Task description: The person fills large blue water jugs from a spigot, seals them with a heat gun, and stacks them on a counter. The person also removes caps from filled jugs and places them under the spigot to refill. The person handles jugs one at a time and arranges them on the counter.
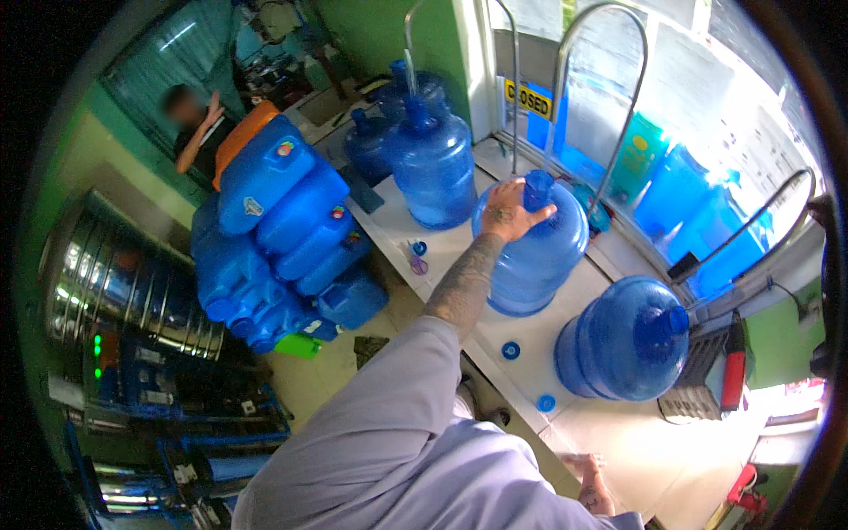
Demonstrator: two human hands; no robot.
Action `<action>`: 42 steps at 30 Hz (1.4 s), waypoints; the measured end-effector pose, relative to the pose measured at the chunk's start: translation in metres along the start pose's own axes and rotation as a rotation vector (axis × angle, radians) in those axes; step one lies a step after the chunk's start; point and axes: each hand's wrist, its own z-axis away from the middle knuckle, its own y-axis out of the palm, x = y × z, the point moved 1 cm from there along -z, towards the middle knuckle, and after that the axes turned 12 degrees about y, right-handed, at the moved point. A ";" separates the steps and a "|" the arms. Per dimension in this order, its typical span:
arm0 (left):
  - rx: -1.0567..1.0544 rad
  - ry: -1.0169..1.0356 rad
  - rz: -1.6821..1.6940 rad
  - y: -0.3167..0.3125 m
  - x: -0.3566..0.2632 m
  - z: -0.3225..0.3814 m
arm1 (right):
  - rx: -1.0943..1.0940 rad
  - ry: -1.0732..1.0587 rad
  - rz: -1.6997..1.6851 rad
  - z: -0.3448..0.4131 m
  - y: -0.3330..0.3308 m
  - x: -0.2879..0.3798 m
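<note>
My left hand [509, 211] lies on the shoulder of a large blue plastic water jug [530, 271], its thumb and fingers around the base of the neck. The jug stands upright on a white tiled counter [490, 351]. Low in the view, blurred by bright light, my right hand [586, 467] is at the counter's front edge with nothing visible in it. Another round jug [616, 344] stands to the right of the held one. To its left is a jug holding water [434, 175]. Two blue caps [510, 350] [546, 403] lie along the front of the counter.
Stacked blue rectangular water containers [285, 225] rise at the left, with a person [199, 129] behind them. A purple-handled tool [419, 265] lies beside another cap [418, 248]. Curved metal rails [626, 119] stand along the window. Pipes and filter equipment [165, 411] occupy the lower left.
</note>
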 end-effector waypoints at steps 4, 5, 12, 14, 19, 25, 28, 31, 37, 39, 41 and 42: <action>0.023 0.008 0.020 0.004 0.004 -0.003 | 0.004 -0.007 -0.005 0.001 -0.001 0.003; 0.095 -0.028 0.054 0.004 0.005 -0.004 | 0.005 -0.008 -0.007 0.002 0.000 0.003; 0.228 -0.088 0.124 0.001 0.004 -0.005 | 0.015 -0.008 -0.019 0.007 0.002 0.002; 0.100 -0.029 0.056 -0.001 0.000 -0.004 | 0.016 -0.004 -0.020 0.007 0.003 0.001; 0.119 -0.040 0.048 -0.006 -0.004 -0.004 | 0.012 -0.003 -0.019 0.008 0.003 0.000; 0.250 -0.094 0.097 -0.005 0.001 -0.006 | 0.012 -0.014 -0.015 0.006 0.002 0.000; 0.156 -0.053 0.082 0.000 0.002 -0.005 | 0.009 -0.019 -0.008 0.004 0.001 0.002; -0.032 -0.012 0.050 -0.001 -0.001 -0.001 | 0.006 -0.019 0.010 0.002 -0.003 0.003; 0.132 -0.082 0.095 -0.015 -0.009 -0.001 | 0.004 -0.013 0.030 -0.002 -0.007 0.001; 0.192 -0.098 0.116 -0.017 -0.010 -0.002 | 0.007 -0.016 0.031 -0.003 -0.008 0.000; 0.178 -0.098 0.116 -0.018 -0.011 -0.002 | 0.004 -0.018 0.034 -0.003 -0.008 -0.001; 0.179 -0.098 0.109 -0.017 -0.011 -0.002 | 0.007 -0.021 0.037 -0.002 -0.008 -0.001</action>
